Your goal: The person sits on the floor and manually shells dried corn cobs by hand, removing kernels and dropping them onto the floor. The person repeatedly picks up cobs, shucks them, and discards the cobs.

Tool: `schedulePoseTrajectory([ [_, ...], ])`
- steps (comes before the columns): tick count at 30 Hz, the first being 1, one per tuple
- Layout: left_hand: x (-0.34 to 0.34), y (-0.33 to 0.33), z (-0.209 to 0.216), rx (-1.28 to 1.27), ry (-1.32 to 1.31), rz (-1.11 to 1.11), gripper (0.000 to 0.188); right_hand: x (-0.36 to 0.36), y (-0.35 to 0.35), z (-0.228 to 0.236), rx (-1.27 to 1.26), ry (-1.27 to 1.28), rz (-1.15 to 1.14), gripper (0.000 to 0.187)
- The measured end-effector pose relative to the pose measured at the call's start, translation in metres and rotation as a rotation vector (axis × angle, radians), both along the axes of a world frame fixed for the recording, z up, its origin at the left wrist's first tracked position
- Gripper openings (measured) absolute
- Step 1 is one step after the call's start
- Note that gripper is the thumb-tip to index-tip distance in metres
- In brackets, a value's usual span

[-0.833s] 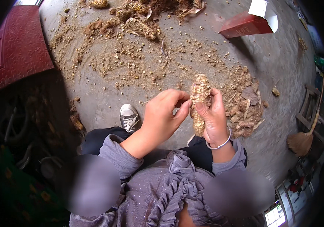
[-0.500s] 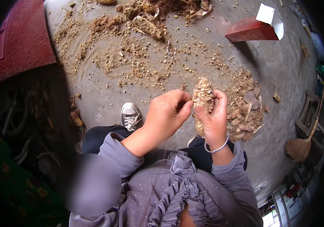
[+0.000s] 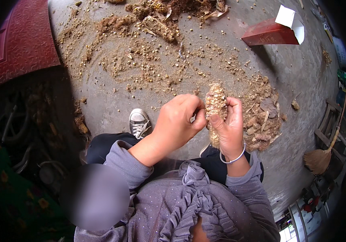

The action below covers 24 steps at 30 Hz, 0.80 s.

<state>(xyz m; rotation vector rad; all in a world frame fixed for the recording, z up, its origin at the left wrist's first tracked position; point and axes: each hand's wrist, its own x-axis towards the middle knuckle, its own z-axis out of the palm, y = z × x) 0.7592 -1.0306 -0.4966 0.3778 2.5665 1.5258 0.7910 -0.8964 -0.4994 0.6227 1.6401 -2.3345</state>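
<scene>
We look down on a grey concrete floor [image 3: 296,141] littered with dry maize debris. Nearest us are the grey ruffled top [image 3: 185,193] and the dark canvas shoe with white laces [image 3: 140,123] on our left foot.

Beyond our lap, the pale straw-coloured corn cob [image 3: 215,101] stands roughly in line with our gaze, its long axis running away from us, far end up in the picture and near end toward our knees. It lies directly right of our left hand [image 3: 178,117] and against the inner side of our right hand [image 3: 230,129], the nearer of the two. The right hand grips it, thumb across its lower half and fingers bent along its right side. The left hand is curled nearly closed, thumb and forefinger drawn together just beside the cob's left edge; we cannot tell whether the fingertips touch it or pinch anything.

Past the right hand lies a brown heap of husk scraps and chaff [image 3: 260,127]. Farther off are scattered yellowish kernels [image 3: 144,66], another knobbly yellowish-brown cob [image 3: 159,28] and a red box with white open flaps [image 3: 268,33].
</scene>
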Motion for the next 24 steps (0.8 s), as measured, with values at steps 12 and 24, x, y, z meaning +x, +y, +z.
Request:
schedulePoseTrajectory([
  [12,-0.019,-0.025,-0.003,0.502,-0.449,0.351,0.03,-0.004,0.016,0.002,-0.573,-0.221,0.079,0.03],
  [24,0.009,0.01,-0.018,0.802,-0.799,0.195,0.032,-0.002,-0.001,-0.004,-0.089,-0.057,0.174,0.042],
])
